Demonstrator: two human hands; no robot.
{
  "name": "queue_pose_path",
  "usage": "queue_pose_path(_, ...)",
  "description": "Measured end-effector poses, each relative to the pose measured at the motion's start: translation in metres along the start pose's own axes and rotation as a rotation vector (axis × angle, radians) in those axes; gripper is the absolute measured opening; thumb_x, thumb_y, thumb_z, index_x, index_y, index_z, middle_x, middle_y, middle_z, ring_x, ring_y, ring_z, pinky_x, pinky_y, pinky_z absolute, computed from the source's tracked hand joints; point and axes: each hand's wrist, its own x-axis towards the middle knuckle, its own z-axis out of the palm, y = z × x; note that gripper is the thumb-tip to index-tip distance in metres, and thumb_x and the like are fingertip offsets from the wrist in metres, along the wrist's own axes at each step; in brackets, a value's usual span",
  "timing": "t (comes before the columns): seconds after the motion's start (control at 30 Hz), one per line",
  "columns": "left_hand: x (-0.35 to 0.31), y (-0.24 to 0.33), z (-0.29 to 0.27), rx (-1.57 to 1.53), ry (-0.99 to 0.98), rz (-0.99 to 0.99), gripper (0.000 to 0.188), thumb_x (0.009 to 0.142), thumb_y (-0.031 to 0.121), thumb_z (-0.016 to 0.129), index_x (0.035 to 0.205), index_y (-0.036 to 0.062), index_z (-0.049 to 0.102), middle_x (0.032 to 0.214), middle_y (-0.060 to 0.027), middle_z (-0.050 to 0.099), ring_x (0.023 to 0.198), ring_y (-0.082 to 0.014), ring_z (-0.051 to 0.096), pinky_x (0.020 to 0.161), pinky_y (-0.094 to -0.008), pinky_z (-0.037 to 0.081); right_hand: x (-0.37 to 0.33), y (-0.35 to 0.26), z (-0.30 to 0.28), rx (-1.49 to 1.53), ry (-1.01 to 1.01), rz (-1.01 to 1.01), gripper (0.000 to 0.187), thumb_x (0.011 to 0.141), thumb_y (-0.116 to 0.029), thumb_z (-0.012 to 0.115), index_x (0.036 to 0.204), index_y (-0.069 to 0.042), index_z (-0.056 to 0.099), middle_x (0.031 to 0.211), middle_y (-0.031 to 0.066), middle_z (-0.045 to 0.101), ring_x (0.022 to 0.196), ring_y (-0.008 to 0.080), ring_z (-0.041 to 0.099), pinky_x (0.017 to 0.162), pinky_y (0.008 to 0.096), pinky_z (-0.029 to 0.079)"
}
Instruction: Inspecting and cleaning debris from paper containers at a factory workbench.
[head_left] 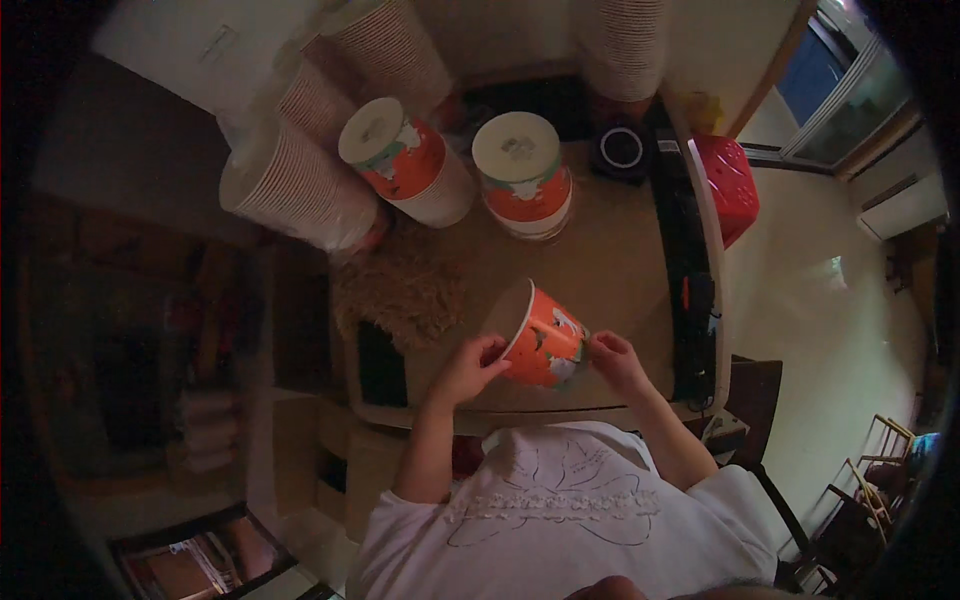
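Note:
An orange paper tub (547,342) with white and green printing is tilted on its side above the near part of the table, its wide rim turned to the left. My left hand (470,368) grips that rim, thumb outside and fingers curled toward the inside. At the narrower base, my right hand (614,362) pinches the lower edge between thumb and fingers. Beyond it stand two upside-down stacks of similar tubs: one (520,185) near the middle, the other (408,165) leaning to its left.
Tall plastic-wrapped stacks of tubs (300,190) line the far left, with another stack (625,50) at the back. A shaggy brown cloth (405,290) lies on the table's left. A dark round-topped object (621,150) stands far right; a red stool (728,185) is beyond the table's edge.

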Motion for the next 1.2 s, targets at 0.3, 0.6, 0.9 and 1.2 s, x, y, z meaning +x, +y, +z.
queue_pose_path(0.3,0.024,0.011,0.035,-0.112,0.263,0.052,0.021,0.073,0.004,0.061,0.092,-0.0018,0.052,0.083,-0.0043,0.059,0.075,-0.0097,0.055,0.068,-0.0243,0.045,0.005,0.009,0.005,-0.397,-0.059,-0.280,0.008,0.081,-0.013,0.055,0.081,-0.005,0.055,0.084,0.0009,0.054,0.076,0.0097,0.050,0.062,0.0231,0.041)
queue_pose_path(0.6,0.069,-0.004,0.068,0.115,0.281,0.108,0.016,0.070,0.000,0.058,0.086,-0.0005,0.055,0.079,-0.0061,0.060,0.072,-0.0120,0.057,0.065,-0.0256,0.047,-0.022,-0.004,0.061,-0.211,-0.021,-0.567,0.018,0.083,-0.014,0.046,0.097,-0.004,0.051,0.109,0.0064,0.047,0.098,0.0164,0.047,0.078,0.0295,0.043)
queue_pose_path(0.9,0.079,0.026,0.092,0.152,0.266,0.034,0.021,0.069,-0.002,0.057,0.091,0.0009,0.058,0.083,-0.0058,0.061,0.075,-0.0118,0.057,0.069,-0.0255,0.046,-0.015,0.003,0.047,-0.922,0.076,-1.113,0.027,0.071,0.006,0.058,0.095,-0.003,0.050,0.114,0.0134,0.046,0.100,0.0265,0.049,0.084,0.0333,0.041)
queue_pose_path(1.2,0.080,0.016,0.099,0.174,0.298,0.147,0.012,0.071,-0.001,0.056,0.083,0.0017,0.055,0.075,-0.0068,0.060,0.069,-0.0142,0.058,0.062,-0.0271,0.047,-0.027,-0.009,0.058,-0.470,0.009,-0.871,0.028,0.087,-0.014,0.042,0.113,-0.006,0.046,0.112,0.0043,0.046,0.102,0.0144,0.044,0.084,0.0251,0.037)
